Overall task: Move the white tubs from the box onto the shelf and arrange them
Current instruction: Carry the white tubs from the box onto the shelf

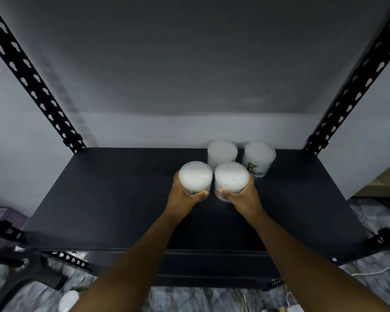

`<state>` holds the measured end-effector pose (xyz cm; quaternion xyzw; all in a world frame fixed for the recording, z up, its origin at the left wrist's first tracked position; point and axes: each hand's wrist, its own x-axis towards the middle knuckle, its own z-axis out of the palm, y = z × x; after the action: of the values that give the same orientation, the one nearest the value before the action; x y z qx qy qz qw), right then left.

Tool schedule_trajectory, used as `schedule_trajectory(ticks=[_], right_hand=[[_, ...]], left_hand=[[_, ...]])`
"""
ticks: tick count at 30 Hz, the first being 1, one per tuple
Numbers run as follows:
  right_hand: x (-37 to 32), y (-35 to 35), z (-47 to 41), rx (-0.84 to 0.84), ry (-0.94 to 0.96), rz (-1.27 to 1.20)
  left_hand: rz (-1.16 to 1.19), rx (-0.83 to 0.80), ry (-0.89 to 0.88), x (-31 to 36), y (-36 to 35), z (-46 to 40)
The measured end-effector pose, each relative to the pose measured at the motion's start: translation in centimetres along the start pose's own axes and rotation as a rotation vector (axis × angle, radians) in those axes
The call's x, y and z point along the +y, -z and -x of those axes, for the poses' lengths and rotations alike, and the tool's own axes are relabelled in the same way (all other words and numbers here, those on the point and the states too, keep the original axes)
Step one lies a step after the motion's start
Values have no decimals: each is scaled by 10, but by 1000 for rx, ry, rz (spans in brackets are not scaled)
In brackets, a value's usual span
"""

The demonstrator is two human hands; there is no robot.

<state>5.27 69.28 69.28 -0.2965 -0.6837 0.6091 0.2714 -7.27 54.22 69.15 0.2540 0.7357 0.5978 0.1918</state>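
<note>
From the head view, the left hand (185, 194) is wrapped around one white tub (195, 176), thumb across its near side and fingers curled behind, and the right hand (239, 195) grips a second tub (231, 178) the same way; the two held tubs sit side by side, nearly touching, over the middle of the dark shelf (122, 199), though whether their bases have met the board cannot be told from above; behind them two more tubs stand at the back, the back-left tub (222, 152) directly behind the gap between the held pair and the back-right tub (259, 159) just beside it to the right, close to the wall (189, 64); judging from this, four tubs have reached the shelf and a two-by-two block is forming, so the placing is well under way, but the box is not in view and how many tubs remain cannot be said; the room to move is generous on the left, where the board lies bare out to the slotted left upright (32, 79), and narrower on the right toward the right upright (351, 86); the front edge (99, 248) is well behind the hands, so a tub set here should not be near tipping off; the tightest spot is probably the right-hand tub against the back pair.
</note>
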Motion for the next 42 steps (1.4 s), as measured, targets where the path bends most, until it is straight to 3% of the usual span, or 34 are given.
schedule_trajectory(ticks=[14,42], right_hand=[[-4,-4,-36,-65,46,59],[-13,-12,-52,-28,13,141]], left_hand=[[-20,7,14,6,2,-31],[-51,14,66,0,4,-70]])
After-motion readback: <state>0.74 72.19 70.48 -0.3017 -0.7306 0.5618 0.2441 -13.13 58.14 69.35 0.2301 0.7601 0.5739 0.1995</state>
